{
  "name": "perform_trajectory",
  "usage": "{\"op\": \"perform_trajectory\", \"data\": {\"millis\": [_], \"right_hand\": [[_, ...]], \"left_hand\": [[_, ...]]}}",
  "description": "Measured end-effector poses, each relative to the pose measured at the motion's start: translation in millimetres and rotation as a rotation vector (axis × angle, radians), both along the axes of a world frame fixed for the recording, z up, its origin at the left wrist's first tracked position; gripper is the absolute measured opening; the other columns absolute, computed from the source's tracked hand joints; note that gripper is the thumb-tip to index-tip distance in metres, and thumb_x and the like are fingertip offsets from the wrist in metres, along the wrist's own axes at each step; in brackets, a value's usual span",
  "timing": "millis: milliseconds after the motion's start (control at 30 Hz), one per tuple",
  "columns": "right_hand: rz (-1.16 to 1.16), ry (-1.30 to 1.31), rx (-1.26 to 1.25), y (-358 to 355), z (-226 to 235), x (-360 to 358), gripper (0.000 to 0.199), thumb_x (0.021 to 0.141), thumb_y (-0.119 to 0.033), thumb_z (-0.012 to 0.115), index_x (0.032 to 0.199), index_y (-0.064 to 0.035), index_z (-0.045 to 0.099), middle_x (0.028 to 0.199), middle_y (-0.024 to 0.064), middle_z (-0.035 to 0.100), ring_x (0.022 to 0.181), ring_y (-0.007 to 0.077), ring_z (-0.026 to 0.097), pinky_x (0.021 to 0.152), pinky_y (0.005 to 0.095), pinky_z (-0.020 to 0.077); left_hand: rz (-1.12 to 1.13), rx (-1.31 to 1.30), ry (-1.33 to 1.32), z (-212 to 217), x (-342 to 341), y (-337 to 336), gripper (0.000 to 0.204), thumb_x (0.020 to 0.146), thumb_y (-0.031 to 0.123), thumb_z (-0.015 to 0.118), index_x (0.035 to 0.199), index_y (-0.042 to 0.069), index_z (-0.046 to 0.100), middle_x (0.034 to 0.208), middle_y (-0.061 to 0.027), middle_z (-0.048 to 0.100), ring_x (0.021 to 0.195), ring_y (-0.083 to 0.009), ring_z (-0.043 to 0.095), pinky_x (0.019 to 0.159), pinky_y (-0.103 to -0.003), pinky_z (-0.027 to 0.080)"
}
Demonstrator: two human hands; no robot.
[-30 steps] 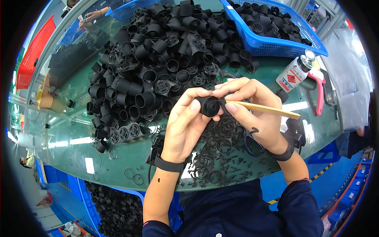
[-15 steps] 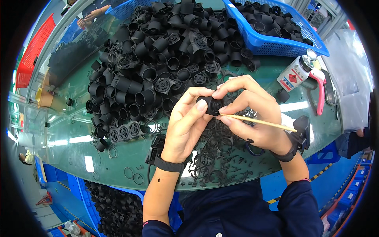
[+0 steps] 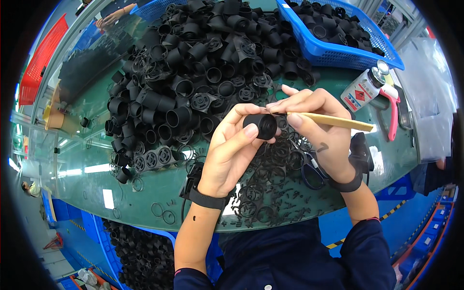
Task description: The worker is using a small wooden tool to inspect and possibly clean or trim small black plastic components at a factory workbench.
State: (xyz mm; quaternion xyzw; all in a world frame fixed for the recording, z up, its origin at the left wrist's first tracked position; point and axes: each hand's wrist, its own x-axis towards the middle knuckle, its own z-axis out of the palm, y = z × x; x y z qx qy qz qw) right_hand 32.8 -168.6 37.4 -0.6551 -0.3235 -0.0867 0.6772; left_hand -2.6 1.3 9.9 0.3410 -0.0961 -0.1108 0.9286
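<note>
My left hand (image 3: 226, 150) pinches a short black plastic cylinder (image 3: 261, 126) between thumb and fingers, its round ringed end turned upward. In my right hand (image 3: 323, 137) lies a slim tool with a flat yellowish handle (image 3: 350, 123). Its narrow dark tip reaches toward the cylinder's upper rim; I cannot tell whether it touches. Below my right hand, dark-handled scissors (image 3: 311, 173) lie on the table, partly hidden by the hand. Thin black rings and small black scraps (image 3: 270, 193) are scattered beneath both hands.
A large heap of black plastic cylinders (image 3: 179, 89) spreads over the green table (image 3: 145, 205). Behind it stands a blue basket (image 3: 338, 54) of similar parts. To the right are a white bottle (image 3: 361, 91) and a pink-handled tool (image 3: 392, 113). Another blue bin (image 3: 166, 236) stands below the table edge.
My right hand has drawn slightly away from the cylinder, and the tool has turned to show its broad handle. The cylinder has tilted in my left hand, its ringed end now facing up.
</note>
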Motion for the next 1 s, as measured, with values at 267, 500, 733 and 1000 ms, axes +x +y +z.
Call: {"op": "perform_trajectory", "data": {"millis": [267,500,733,1000], "right_hand": [[-0.018,-0.126,-0.082,3.3,2.0,-5.7,0.006,0.073,-0.002,0.065,0.077,-0.0010,0.061,0.091,0.0119,0.065,0.084,0.0204,0.061,0.088,0.0373,0.0420],[-0.056,-0.201,-0.202,4.6,9.3,-8.0,0.009,0.070,-0.003,0.066,0.076,-0.0023,0.060,0.091,0.0103,0.062,0.082,0.0211,0.060,0.086,0.0385,0.0435],[-0.247,-0.569,-0.493,6.6,3.5,-16.7,0.017,0.073,0.003,0.064,0.084,-0.0064,0.055,0.090,0.0103,0.065,0.091,0.0256,0.064,0.103,0.0517,0.0298],[-0.026,-0.110,-0.012,-0.8,4.0,-5.6,0.007,0.075,-0.002,0.064,0.081,0.0001,0.060,0.092,0.0122,0.066,0.085,0.0172,0.061,0.088,0.0399,0.0417]], "left_hand": [[0.058,0.002,0.020,5.4,-3.1,-3.7,0.022,0.087,0.018,0.057,0.105,0.008,0.048,0.106,-0.0094,0.054,0.103,-0.0184,0.052,0.093,-0.034,0.041],[0.062,-0.007,-0.026,-1.4,-1.7,-0.5,0.018,0.085,0.008,0.060,0.101,0.005,0.053,0.112,-0.0095,0.054,0.107,-0.0172,0.050,0.095,-0.033,0.039],[0.113,0.121,0.012,2.0,-2.5,-3.6,0.030,0.082,0.008,0.063,0.109,0.001,0.051,0.109,-0.0080,0.054,0.104,-0.0142,0.051,0.093,-0.027,0.040],[0.070,0.069,-0.040,4.0,-1.6,-1.4,0.033,0.086,0.016,0.059,0.113,0.000,0.048,0.111,-0.0147,0.055,0.089,-0.0208,0.060,0.079,-0.033,0.050]]}}
